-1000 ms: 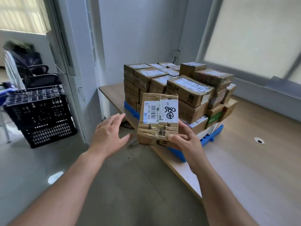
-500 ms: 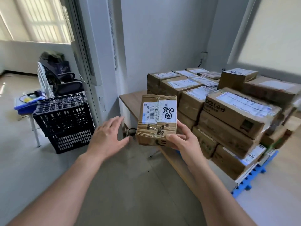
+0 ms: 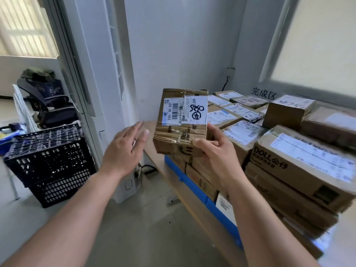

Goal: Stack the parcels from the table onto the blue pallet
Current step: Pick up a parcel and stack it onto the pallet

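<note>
Right hand (image 3: 215, 151) grips the parcel (image 3: 182, 122) by its lower corner, above the desk's (image 3: 152, 128) left edge; left hand (image 3: 125, 149) open beside it; looks light, stiff, tape-slick, so support underneath

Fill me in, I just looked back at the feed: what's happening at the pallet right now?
A person holds one taped cardboard parcel in the right hand, gripping its lower right corner, label facing the camera. The left hand is open beside it, not touching. The parcel is up in the air in front of the stack of parcels on the blue pallet, which sits on the table. It is not yet placed.
</note>
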Demonstrator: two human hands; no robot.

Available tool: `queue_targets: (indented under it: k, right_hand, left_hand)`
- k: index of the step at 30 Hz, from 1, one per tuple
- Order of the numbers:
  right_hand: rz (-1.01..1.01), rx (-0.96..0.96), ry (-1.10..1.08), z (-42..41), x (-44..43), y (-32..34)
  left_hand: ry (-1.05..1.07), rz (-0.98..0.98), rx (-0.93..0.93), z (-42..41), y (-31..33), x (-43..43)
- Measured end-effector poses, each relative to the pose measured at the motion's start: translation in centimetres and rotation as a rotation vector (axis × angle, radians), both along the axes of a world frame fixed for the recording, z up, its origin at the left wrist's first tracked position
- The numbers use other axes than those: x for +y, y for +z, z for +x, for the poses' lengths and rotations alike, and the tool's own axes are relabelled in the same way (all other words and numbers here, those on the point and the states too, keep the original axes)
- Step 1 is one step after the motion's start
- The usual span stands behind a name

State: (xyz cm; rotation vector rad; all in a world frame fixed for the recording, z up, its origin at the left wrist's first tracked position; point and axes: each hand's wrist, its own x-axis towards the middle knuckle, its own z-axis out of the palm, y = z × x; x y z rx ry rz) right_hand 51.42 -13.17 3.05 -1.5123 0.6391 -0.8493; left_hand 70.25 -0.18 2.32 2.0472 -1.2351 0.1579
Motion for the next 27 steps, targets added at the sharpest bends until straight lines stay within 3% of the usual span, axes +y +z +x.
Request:
queue_targets:
  k: [5,8,16,27]
  right_hand:
    - [-0.054,0.024,-0.137,0.4,-3.0,2.1]
    - [-0.108,0.104,-0.235,0.3,-4.4,3.6]
    - [-0.338,0.551,-0.435,-1.9,-6.0,6.8]
    - [-0.337,0.886,-0.704,-4.3,-5.2,6.0]
  left_hand:
    - [-0.339,-0.101,0.129,0.1,1.8,-5.7]
    - [-0.431,-0.063,0.188,-0.1,3.0,-9.0]
    - [-0.692,-0.049,0.146,0.1,4.1,-16.1]
    - [-0.966,-0.061,0.100,-1.2,3.2,-21.6]
